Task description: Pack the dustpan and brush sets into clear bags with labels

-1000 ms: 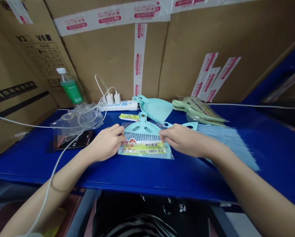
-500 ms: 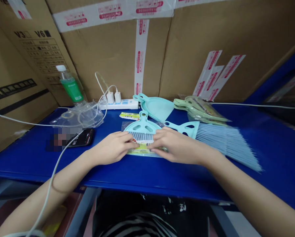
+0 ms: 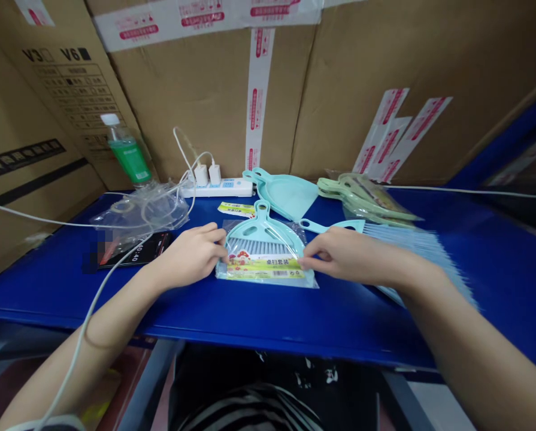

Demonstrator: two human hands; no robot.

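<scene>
A light-blue dustpan and brush set [image 3: 262, 230] lies flat on the blue table, packed in a clear plastic bag with a yellow-green label [image 3: 268, 266] across its lower part. At its left edge is my left hand [image 3: 196, 254], its fingers curled and closed on the bag's side. My right hand [image 3: 344, 254] pinches the opposite edge, thumb and forefinger at the label's right end. A loose light-blue brush [image 3: 420, 251] lies partly hidden behind my right hand and forearm.
Behind the set are light-blue dustpans [image 3: 288, 191], a green bagged set [image 3: 369, 194], another label [image 3: 236, 208] and a power strip [image 3: 232, 187]. Leftward lie a phone [image 3: 146, 248], crumpled plastic [image 3: 137, 209] and a bottle [image 3: 130, 155]. A white cable [image 3: 88, 317] crosses my left forearm.
My hands have moved apart, from the middle of the label out to the bag's left and right edges. The label and brush bristles now show uncovered. The bagged set stays in place.
</scene>
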